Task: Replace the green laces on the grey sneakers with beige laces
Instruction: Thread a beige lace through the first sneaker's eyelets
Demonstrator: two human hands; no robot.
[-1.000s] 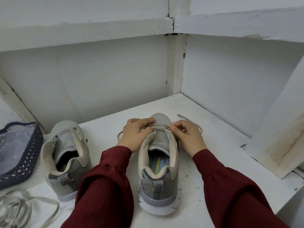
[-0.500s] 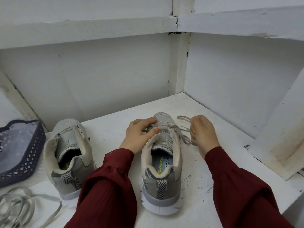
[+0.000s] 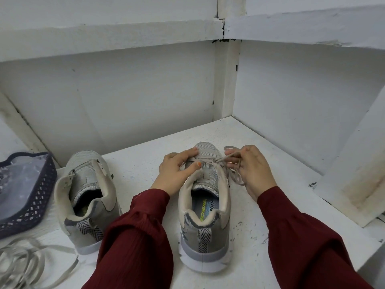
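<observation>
Two grey sneakers stand heel-toward-me on the white shelf. On the right sneaker (image 3: 205,215), a beige lace (image 3: 234,176) runs across the lowest eyelets near the toe. My left hand (image 3: 177,172) grips the sneaker's left side at the toe end, thumb on the tongue. My right hand (image 3: 250,170) pinches the lace's free end to the right of the shoe and holds it taut; a loop hangs below the fingers. The left sneaker (image 3: 87,197) has no lace in it.
A dark blue perforated basket (image 3: 31,205) with a plastic bag inside sits at the far left. A loose heap of pale laces (image 3: 27,263) lies in front of it. White walls close in behind and to the right; a slanted white board (image 3: 354,174) leans at the right.
My right hand left the eyelets, swung out to the right of the shoe and drew the lace end through, then rose with it. My left hand stayed on the toe end.
</observation>
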